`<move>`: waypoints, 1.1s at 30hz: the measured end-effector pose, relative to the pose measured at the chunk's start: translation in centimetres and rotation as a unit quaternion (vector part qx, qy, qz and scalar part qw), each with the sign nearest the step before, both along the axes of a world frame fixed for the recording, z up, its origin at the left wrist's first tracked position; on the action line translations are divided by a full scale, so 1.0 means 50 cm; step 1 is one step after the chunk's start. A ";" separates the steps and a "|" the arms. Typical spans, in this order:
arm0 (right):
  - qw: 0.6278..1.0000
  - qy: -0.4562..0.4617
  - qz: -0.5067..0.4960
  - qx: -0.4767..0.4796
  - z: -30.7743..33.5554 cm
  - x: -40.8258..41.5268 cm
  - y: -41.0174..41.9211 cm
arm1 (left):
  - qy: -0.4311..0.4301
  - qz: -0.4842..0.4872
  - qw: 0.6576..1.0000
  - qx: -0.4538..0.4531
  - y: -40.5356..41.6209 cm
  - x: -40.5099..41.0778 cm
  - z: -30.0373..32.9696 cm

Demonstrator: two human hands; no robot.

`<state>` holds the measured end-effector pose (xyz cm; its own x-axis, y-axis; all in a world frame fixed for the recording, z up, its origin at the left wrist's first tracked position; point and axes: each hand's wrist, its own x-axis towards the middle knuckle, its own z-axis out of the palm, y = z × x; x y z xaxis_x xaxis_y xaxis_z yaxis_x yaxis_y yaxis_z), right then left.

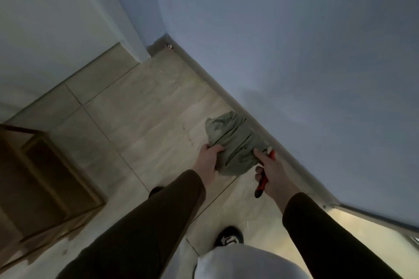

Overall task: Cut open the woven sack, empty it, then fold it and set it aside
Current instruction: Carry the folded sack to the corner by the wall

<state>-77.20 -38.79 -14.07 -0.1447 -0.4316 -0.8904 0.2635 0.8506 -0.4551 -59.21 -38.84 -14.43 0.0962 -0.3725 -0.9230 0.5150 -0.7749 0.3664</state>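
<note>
The knife [264,176] shows only in part: the right hand [273,173] covers its middle, and its tip is lost behind the folded sack [233,142]. The box [43,188] runs off the left edge. One shoe [156,190] hides behind the left sleeve [140,229].

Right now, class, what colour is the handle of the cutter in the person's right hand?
Red-orange with a black end, seen in the head view: cutter, right hand.

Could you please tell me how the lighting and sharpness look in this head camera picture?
Head view: dim and bluish, with a brighter warm patch on the floor at lower right; the wide lens bends the wall lines; the sack and both hands look soft, slightly blurred.
</note>
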 end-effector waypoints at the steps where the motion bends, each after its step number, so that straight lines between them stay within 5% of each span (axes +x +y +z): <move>1: 1.000 0.007 -0.003 0.000 -0.042 -0.005 -0.010 | -0.001 -0.009 1.000 0.002 -0.011 -0.008 -0.043; 16: 0.994 0.091 -0.065 -0.001 -0.490 -0.115 -0.119 | -0.028 -0.196 0.979 -0.055 -0.135 -0.112 -0.506; 22: 0.988 0.130 -0.075 0.018 -0.552 -0.144 -0.131 | -0.064 -0.296 0.953 -0.019 -0.150 -0.149 -0.576; 33: 0.985 0.127 -0.097 0.069 -0.550 -0.132 -0.131 | -0.161 -0.256 0.952 -0.048 -0.145 -0.147 -0.585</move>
